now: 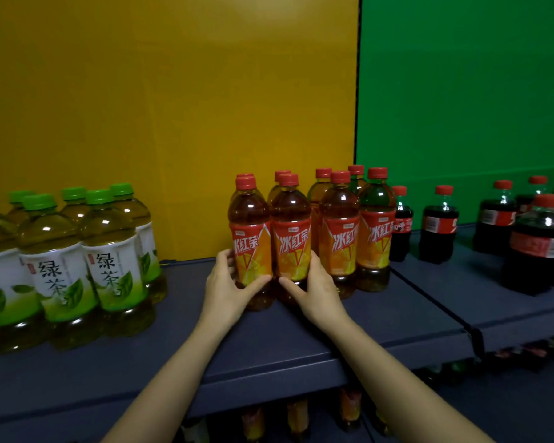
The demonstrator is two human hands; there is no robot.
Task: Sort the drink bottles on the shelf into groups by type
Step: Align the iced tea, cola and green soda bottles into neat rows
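Note:
Several iced black tea bottles with red caps and orange labels stand in a cluster at the middle of the dark shelf (301, 340). My left hand (226, 287) wraps the front-left tea bottle (249, 238) low on its label. My right hand (314, 290) wraps the neighbouring front tea bottle (291, 241), thumb across its base. Both bottles stand upright on the shelf, touching each other. Several green tea bottles (58, 266) with green caps are grouped at the left. Cola bottles (438, 225) with red caps stand at the right.
A yellow back panel (173, 107) and a green back panel (461, 91) rise behind the shelf. A seam (429, 298) splits the shelf into two boards at the right. More bottles (298, 417) show on a lower shelf below the front edge.

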